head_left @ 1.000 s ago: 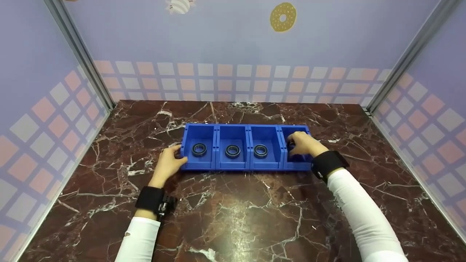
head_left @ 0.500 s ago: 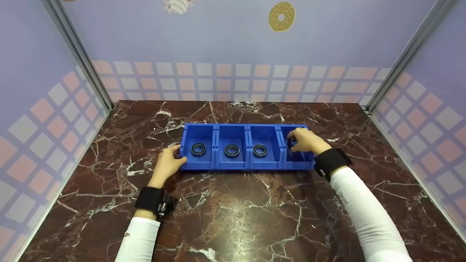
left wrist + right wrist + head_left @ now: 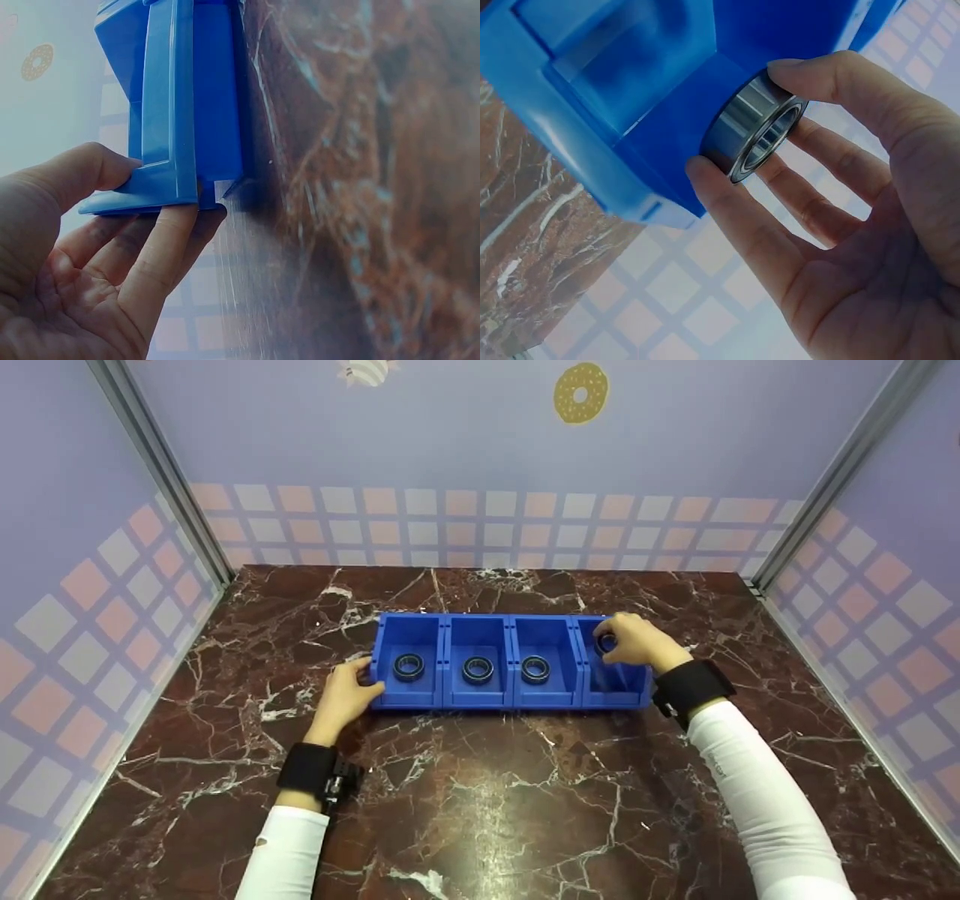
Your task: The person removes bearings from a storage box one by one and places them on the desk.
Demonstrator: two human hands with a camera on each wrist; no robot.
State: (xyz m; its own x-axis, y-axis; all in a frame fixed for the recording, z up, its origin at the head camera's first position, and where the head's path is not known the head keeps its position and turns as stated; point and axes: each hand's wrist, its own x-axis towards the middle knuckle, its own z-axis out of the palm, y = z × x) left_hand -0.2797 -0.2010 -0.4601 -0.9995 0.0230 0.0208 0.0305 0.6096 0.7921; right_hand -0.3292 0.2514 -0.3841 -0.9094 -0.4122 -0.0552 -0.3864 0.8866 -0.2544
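A row of joined blue bins sits on the marble table. Three ball bearings lie flat, one in each of the left three bins: the left bearing, the middle bearing and the third bearing. My right hand pinches another metal bearing between thumb and fingers, tilted, over the rightmost bin. My left hand grips the row's left end; in the left wrist view its thumb is inside the bin wall and its fingers are outside.
The dark red marble table reaches toward me in front of the bins. A patterned back wall and two side walls with metal corner posts enclose it. Each wrist wears a black strap with a camera.
My right hand has risen and shifted slightly right with the bearing, showing more of the rightmost bin's floor. The left hand and the other bearings have stayed put.
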